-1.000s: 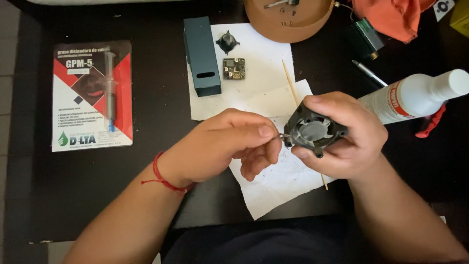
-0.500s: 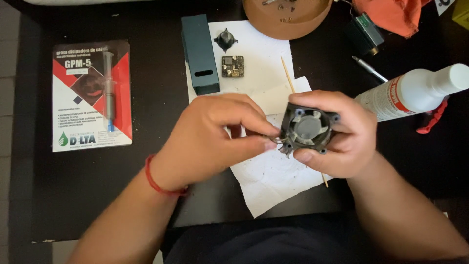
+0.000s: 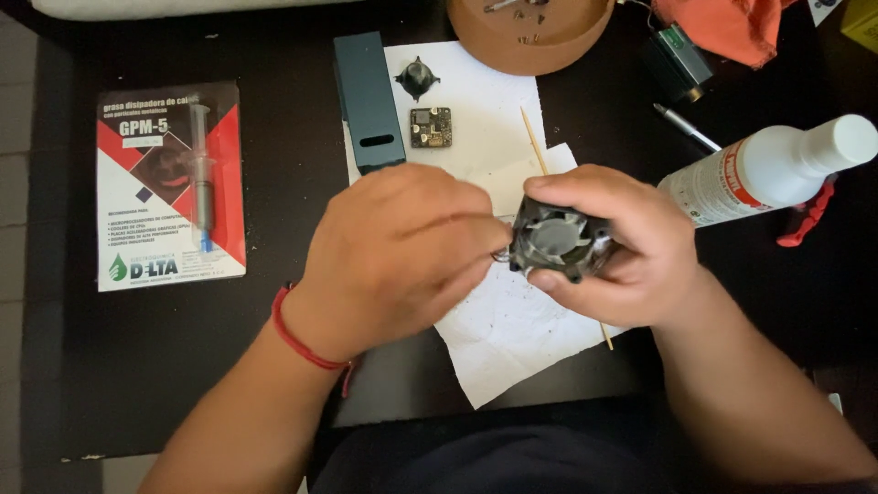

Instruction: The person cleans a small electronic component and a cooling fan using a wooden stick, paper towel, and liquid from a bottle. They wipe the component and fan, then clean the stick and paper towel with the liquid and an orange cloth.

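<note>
My right hand (image 3: 631, 247) grips a small dark square cooling fan (image 3: 556, 240) above a sheet of white paper towel (image 3: 512, 329). My left hand (image 3: 402, 252), with a red cord at the wrist, has its fingertips pinched against the fan's left edge, where a thin wire or small metal piece shows. What the fingertips hold is too small to tell. A thin wooden stick (image 3: 535, 151) lies on the paper and passes under my right hand.
On the dark table lie a carded syringe of paste (image 3: 169, 183), a dark blue box (image 3: 368, 101), a small circuit board (image 3: 430, 126), a black fan rotor (image 3: 417, 77), a brown round dish (image 3: 530, 32), a white bottle (image 3: 768, 169), a pen (image 3: 686, 128) and an orange cloth (image 3: 732, 27).
The fan has turned in my right hand, its face now tilted more toward me. My left hand has closed in over the fan's left edge.
</note>
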